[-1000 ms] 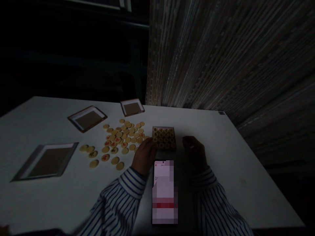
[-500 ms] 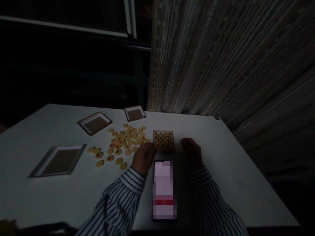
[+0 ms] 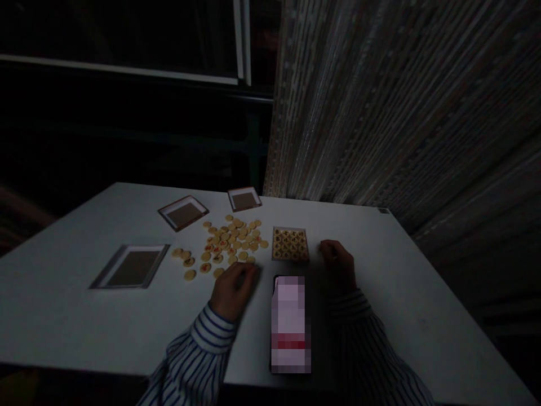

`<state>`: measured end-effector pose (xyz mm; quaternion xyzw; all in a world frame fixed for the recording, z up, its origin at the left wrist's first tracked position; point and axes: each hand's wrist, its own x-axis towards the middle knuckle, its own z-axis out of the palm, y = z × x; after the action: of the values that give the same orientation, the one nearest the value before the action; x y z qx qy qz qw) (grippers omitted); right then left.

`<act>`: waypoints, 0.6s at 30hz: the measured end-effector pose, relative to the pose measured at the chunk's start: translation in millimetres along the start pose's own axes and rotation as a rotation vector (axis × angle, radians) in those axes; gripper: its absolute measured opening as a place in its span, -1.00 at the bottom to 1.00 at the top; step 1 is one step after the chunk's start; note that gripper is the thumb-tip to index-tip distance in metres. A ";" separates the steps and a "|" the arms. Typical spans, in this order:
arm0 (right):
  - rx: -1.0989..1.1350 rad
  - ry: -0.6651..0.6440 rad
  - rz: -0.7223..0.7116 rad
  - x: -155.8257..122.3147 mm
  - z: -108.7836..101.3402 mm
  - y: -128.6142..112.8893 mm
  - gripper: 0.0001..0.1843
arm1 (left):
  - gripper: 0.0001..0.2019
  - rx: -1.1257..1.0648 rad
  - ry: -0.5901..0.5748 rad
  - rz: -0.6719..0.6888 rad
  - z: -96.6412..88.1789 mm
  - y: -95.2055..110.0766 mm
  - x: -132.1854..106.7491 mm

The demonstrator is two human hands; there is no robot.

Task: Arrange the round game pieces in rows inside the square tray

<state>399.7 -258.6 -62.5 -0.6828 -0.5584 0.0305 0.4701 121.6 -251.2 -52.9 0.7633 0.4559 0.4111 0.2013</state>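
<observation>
A small square box (image 3: 290,261) stands in front of me, filled with neat rows of round Chinese chess pieces (image 3: 293,246) with dark characters face up. My left hand (image 3: 234,288) is left of the box, at the near edge of a loose heap of pieces (image 3: 236,232), most blank side up, some with red or black characters. Its fingers are curled closed, and whatever they may hold is hidden. To the right of the box, my right hand (image 3: 339,264) rests on the table, fingers also curled in; their inside cannot be seen.
A lit phone (image 3: 291,324), its screen blurred out, lies between my forearms. Two shallow trays or lids (image 3: 185,215) (image 3: 245,200) lie behind the heap. Left of it is a larger flat tray-like piece (image 3: 129,268). A bead curtain (image 3: 338,101) hangs beyond the white table (image 3: 406,270).
My left hand has drawn back from the box's near left corner, toward the left and me. The right hand stays beside the box. The view has shifted a little to the left.
</observation>
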 end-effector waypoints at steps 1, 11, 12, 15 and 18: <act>0.000 -0.005 0.005 -0.1 -0.2 0.0 -0.70 | -0.81 0.005 0.006 -0.014 -3.7 -0.6 -3.1; 0.085 -0.011 0.023 -0.4 -4.7 -14.0 -0.65 | -0.82 0.056 0.059 -0.039 -34.0 -17.7 -27.0; 0.083 -0.007 0.021 -0.9 -6.9 -18.2 -0.65 | -0.82 0.062 0.076 -0.043 -38.0 -20.6 -28.1; 0.059 -0.029 -0.023 -4.7 -15.3 -34.7 -0.67 | -0.80 0.077 0.128 -0.072 -51.2 -30.2 -30.4; 0.012 -0.058 -0.119 -12.6 -21.5 -54.5 -0.71 | -0.78 0.108 0.190 -0.093 -63.9 -40.1 -31.2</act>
<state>367.2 -285.2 -19.7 -0.6444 -0.6112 0.0259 0.4588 40.8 -262.2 -56.9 0.7088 0.5294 0.4465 0.1345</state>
